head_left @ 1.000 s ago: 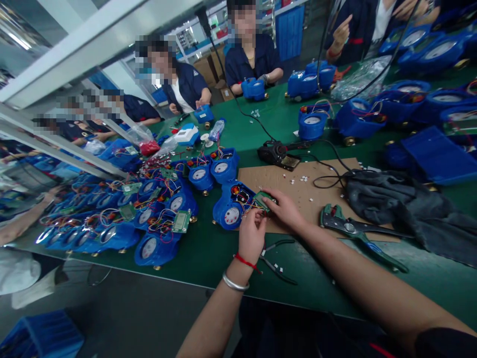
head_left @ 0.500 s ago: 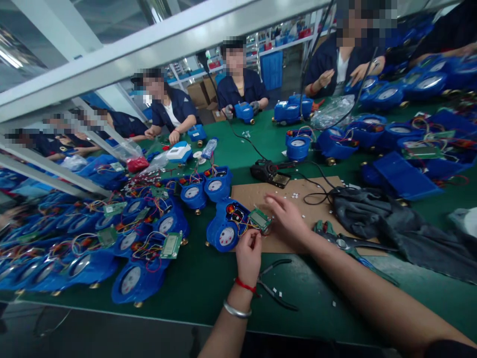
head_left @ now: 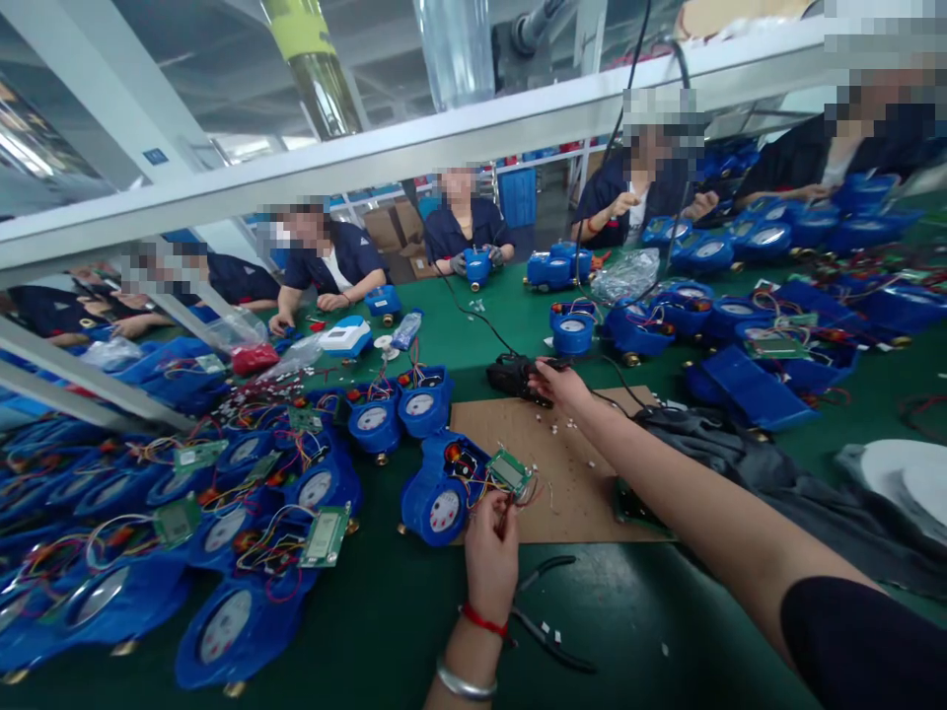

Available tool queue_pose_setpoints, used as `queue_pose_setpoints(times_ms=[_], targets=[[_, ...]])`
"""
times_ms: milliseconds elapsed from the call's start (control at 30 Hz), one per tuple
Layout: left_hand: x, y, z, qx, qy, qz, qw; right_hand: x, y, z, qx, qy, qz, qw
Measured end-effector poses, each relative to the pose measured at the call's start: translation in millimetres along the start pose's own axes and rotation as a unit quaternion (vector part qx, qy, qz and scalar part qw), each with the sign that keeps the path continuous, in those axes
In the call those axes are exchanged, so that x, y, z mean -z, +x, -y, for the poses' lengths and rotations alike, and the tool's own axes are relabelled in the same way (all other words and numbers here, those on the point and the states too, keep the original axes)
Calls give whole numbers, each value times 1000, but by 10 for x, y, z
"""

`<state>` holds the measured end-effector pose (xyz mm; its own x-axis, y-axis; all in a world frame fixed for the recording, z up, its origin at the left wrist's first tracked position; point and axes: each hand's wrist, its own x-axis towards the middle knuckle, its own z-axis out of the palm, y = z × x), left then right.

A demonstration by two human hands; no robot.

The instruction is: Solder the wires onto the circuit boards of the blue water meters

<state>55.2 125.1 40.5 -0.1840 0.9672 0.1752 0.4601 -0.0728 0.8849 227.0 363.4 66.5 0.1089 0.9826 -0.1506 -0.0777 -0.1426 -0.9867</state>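
Observation:
My left hand (head_left: 490,542) is closed in a pinch on thin wires (head_left: 507,508) just below a green circuit board (head_left: 509,470) with a small display. Coloured wires join this board to an open blue water meter (head_left: 436,493), which rests at the left edge of a cardboard sheet (head_left: 562,493). My right hand (head_left: 563,387) is stretched forward, its fingers closed at the handle of a soldering iron (head_left: 563,363), which lies at a black stand (head_left: 510,377). Part of the stand is hidden by that hand.
Many blue meters (head_left: 222,631) with wires and boards crowd the left. Pliers (head_left: 547,631) lie near my left wrist. A dark cloth (head_left: 710,444) lies right of the cardboard. More meters (head_left: 747,385) stand beyond it. Co-workers (head_left: 326,261) sit across the green table, below a metal beam (head_left: 370,158).
My right hand has moved forward from beside the circuit board to the soldering iron at its stand. My left hand stays by the board, pinching wires. The camera view has tilted upward.

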Motion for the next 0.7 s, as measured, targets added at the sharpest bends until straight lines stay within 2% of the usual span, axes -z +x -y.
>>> queue_pose_setpoints(times_ms=[200,300,400,533,600,700], targets=[[22,-3,8,2,16,13,1000,578,-248,62,94,-75,-23,992],[29,4,0,-2,5,10,1000,788,-404,27,143,-140,-13,980],[33,7,-4,-6,-4,9,1000,872,-544,15,186,-202,68,959],[32,5,-4,0,7,7,1000,965,-714,119,215,-246,180,928],[30,3,-10,-3,6,-4,1000,1013,-770,176,215,-246,192,925],[26,1,-29,-11,2,-16,1000,1013,-769,166,196,-218,142,945]])
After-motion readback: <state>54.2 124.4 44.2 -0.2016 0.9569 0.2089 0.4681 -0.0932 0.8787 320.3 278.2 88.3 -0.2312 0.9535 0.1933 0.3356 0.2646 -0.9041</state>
